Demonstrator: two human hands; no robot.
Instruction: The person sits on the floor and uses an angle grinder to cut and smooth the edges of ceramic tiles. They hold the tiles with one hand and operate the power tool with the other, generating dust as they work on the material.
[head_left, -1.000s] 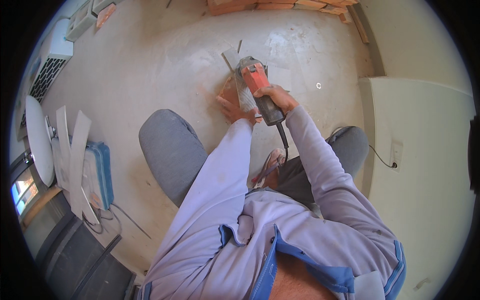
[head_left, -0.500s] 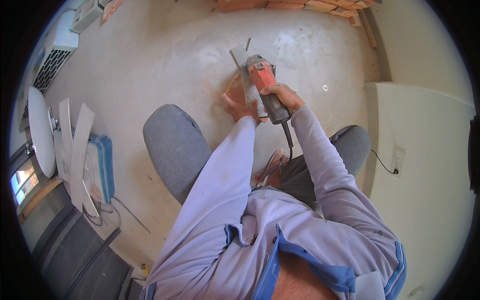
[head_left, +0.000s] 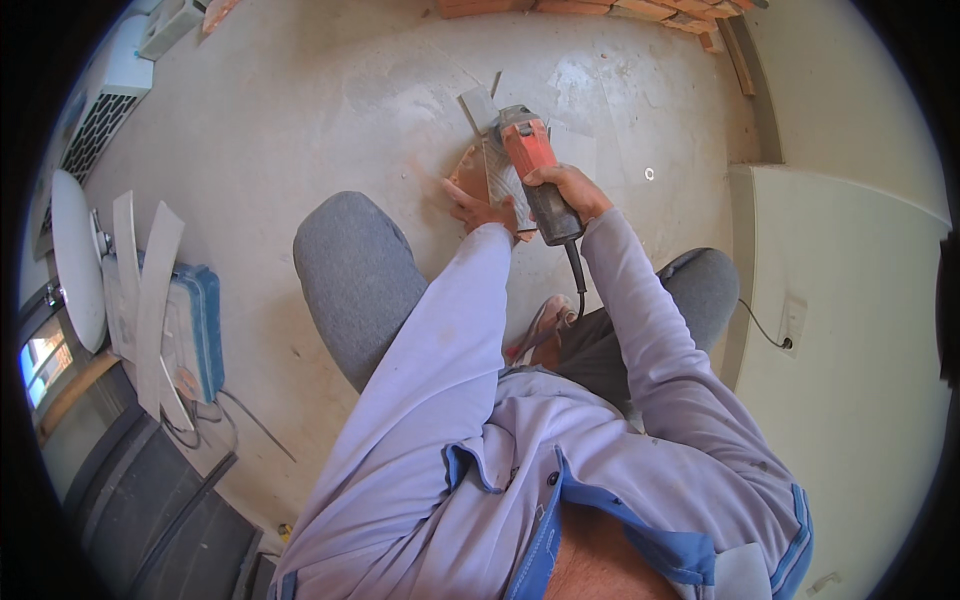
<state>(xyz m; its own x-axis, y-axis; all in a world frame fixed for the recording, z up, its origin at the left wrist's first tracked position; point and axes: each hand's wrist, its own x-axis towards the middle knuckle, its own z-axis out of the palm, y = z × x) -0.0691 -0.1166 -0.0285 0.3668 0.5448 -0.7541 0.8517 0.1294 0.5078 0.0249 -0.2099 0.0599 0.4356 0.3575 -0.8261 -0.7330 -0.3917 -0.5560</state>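
My right hand point(head_left: 572, 192) is wrapped round the dark rear body of a red and black angle grinder point(head_left: 530, 150), whose head points away from me. Under and beside the grinder lies a grey tile piece point(head_left: 503, 182) with a ribbed face, resting on a reddish brick point(head_left: 470, 172) on the floor. My left hand point(head_left: 484, 212) holds the near left side of the tile and brick, some fingers stretched to the left. The grinder's head hides where its disc meets the tile. A small grey tile offcut point(head_left: 478, 108) lies just beyond.
Stacked bricks point(head_left: 580, 8) line the far wall. To the left are a blue case point(head_left: 205, 330) with pale strips point(head_left: 157, 300) leaning on it, a white basin-like object point(head_left: 78, 260) and a grille-sided box point(head_left: 105, 110). A cord runs to a wall socket point(head_left: 793, 322) at right.
The grinder's head has shifted slightly to the right, and faint reddish dust shows left of the brick. My left fingers have shifted a little, leaving more of the brick visible.
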